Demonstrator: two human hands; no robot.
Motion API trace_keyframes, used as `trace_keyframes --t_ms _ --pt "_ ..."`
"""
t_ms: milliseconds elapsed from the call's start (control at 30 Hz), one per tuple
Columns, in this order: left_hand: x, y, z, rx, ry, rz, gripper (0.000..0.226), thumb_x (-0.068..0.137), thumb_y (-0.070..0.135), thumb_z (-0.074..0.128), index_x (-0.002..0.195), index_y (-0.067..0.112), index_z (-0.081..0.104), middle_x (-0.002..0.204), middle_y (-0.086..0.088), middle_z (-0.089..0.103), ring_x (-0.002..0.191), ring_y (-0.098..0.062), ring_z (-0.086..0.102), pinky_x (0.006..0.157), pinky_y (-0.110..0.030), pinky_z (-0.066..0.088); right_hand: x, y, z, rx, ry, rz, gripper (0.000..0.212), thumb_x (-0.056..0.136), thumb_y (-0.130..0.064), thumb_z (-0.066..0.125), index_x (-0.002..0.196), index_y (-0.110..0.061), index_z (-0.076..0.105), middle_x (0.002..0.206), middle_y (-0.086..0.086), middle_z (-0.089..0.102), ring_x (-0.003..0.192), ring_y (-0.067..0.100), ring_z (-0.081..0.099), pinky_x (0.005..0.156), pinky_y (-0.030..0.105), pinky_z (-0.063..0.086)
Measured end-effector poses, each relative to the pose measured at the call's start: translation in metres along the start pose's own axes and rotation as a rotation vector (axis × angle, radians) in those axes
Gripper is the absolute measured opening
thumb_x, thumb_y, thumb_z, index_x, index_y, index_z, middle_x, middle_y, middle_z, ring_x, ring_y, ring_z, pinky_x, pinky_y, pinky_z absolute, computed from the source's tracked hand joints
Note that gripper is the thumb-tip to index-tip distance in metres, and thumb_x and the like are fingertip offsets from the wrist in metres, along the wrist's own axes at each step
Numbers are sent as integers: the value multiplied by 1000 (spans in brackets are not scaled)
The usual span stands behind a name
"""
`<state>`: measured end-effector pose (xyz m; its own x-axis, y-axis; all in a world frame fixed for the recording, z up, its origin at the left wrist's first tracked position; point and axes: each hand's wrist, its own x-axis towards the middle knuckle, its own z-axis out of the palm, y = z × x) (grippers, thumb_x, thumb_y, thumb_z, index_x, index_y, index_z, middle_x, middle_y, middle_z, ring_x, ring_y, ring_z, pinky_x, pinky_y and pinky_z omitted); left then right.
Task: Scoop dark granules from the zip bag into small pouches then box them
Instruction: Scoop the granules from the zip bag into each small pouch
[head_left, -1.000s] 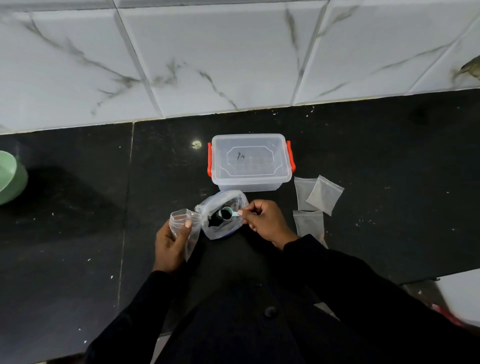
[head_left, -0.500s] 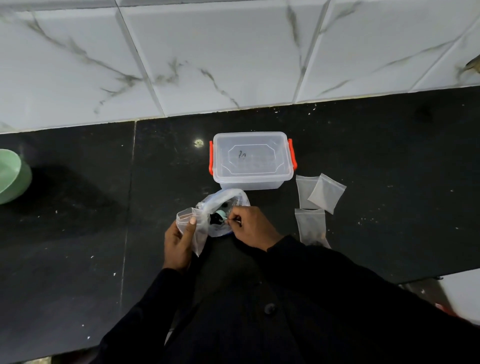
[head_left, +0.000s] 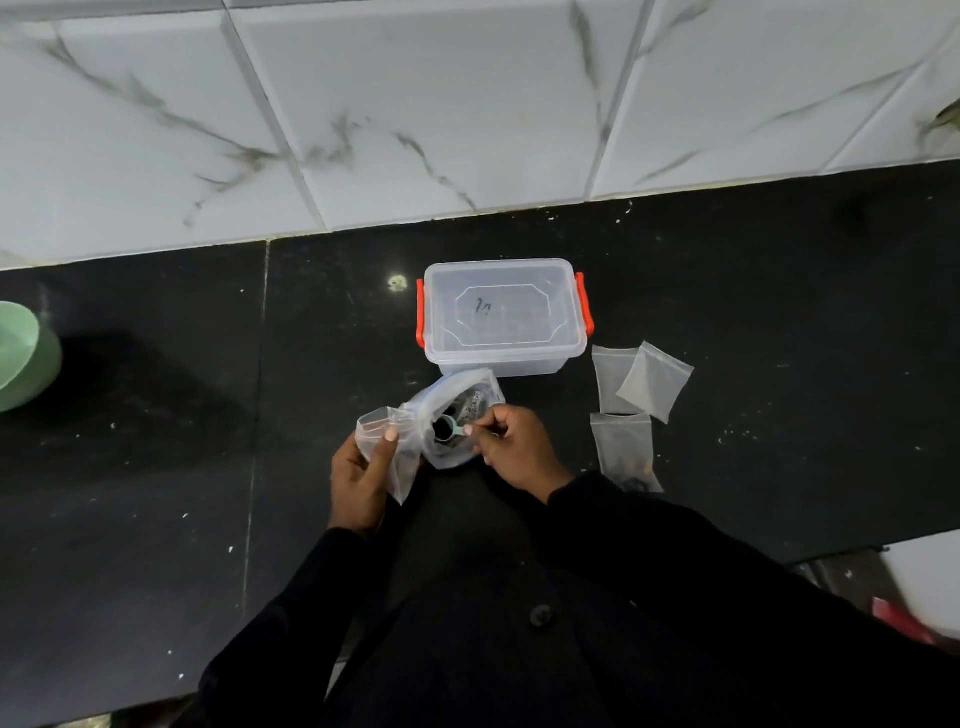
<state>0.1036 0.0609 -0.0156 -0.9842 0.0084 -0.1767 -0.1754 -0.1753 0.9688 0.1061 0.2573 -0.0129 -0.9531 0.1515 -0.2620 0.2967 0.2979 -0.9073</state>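
Right hand (head_left: 511, 449) pinches the handle of the little teal scoop (head_left: 445, 428), its bowl dark with granules, at the open mouth of the zip bag (head_left: 467, 384). Just left, the left hand (head_left: 361, 478) grips a clear small pouch (head_left: 374, 422), thumb on its rim. Farther back sits the lidded box (head_left: 501, 317), and spare pouches (head_left: 644, 379) lie to the right.

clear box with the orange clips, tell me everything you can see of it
The clear box is a see-through plastic tub, rectangular, lid on, an orange clip at each short end. The lid has a raised octagonal panel with a dark scribble. It stands upright on the black counter near the tiled wall, behind the zip bag. The left hand, holding a small pouch, and the right hand, pinching the scoop, do not touch it.
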Motion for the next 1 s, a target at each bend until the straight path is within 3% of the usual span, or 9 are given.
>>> trace_keyframes --t_ms 100,233,333,433,567,700,867,933,1000 --pt "-3 3 -5 29 0 13 43 75 54 75 101 19 73 103 -11 73 97 -30 66 87 -47 52 -3 -3 -7 140 -9 86 14 86 -12 71 74 -8 64 57 3 63 40 7 48 45 20 41" --pt "-9 15 -9 140 5 89 29 76 47 67 95 25 70 88 7 75 83 -8 69 72 -22 54 -10 -9 -21 268 6 147 17 86 -9 70 72 -8 62 56 4 60 41 7 45 41 20 39" --pt "-11 28 -16 219 5 168 22 77 54 68 92 38 73 88 13 74 81 -2 68 71 -18 53 -20 -20 -32 305 21 151 15 87 -8 69 74 -4 63 58 8 60 41 6 45 40 18 38" --pt "-14 43 -12 251 -48 252 26 81 58 66 98 39 71 95 10 74 88 -8 68 77 -22 54 -32 -42 -44 407 32 126 13 88 -6 67 75 -4 64 57 7 60 41 7 44 40 18 35" --pt "-16 60 13 246 -183 373 20 88 32 61 104 24 68 104 0 72 98 -24 68 84 -39 53 -51 -93 -64 434 22 14 13 90 -6 65 77 -3 63 60 7 61 43 7 46 41 17 37" --pt "-17 84 43 202 -240 430 18 89 36 62 106 35 68 102 13 71 97 -9 67 82 -24 52 -65 -138 -76 415 -21 -116 11 89 -7 65 80 -2 63 61 4 64 44 6 50 43 17 40" --pt "-18 108 60 101 -315 453 24 89 53 60 101 34 67 94 16 68 86 -7 63 76 -22 48 -76 -162 -82 317 -64 -232 7 88 -8 66 82 -3 66 65 5 67 45 8 54 45 17 43" --pt "-18 115 63 37 -326 432 28 88 54 61 102 31 67 96 11 68 87 -13 63 77 -29 49 -79 -163 -82 274 -75 -270 6 87 -7 67 83 -3 66 66 6 68 46 9 57 45 17 44" --pt "-19 118 63 -20 -355 416 36 88 51 62 108 21 67 104 -8 69 95 -32 64 82 -45 51 -81 -163 -82 233 -82 -313 4 86 -6 68 86 -2 67 69 5 69 49 10 61 47 18 47"
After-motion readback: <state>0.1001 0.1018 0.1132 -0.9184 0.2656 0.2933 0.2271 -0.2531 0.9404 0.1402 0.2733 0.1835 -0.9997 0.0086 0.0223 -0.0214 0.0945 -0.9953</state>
